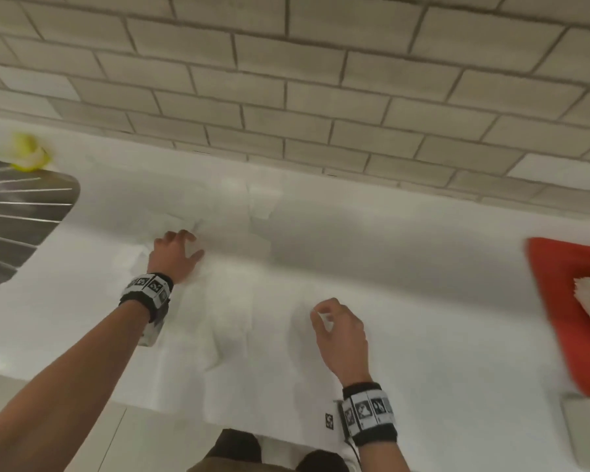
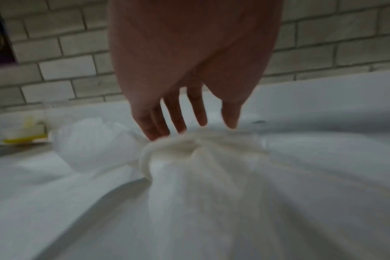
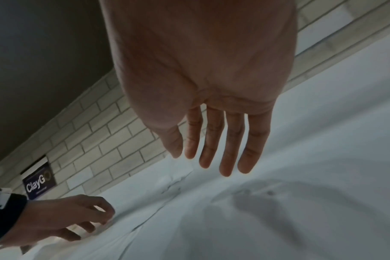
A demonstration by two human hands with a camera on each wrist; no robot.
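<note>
left hand (image 1: 176,255): fingers spread, tips pressing bunched white fabric sheet (image 2: 200,176), blurred | right hand (image 1: 343,335): slack, empty, right of bunch | sheet edges lost against white counter (image 1: 440,284)

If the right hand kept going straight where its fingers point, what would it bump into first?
Most likely the white cloth lying under it; the right hand points down at it, though depth is unclear.

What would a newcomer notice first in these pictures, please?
Probably the white cloth spread across the counter, with the left hand touching its bunched part and the right hand hovering open above it. Next, the red tray at the right edge and the yellow object far left.
</note>
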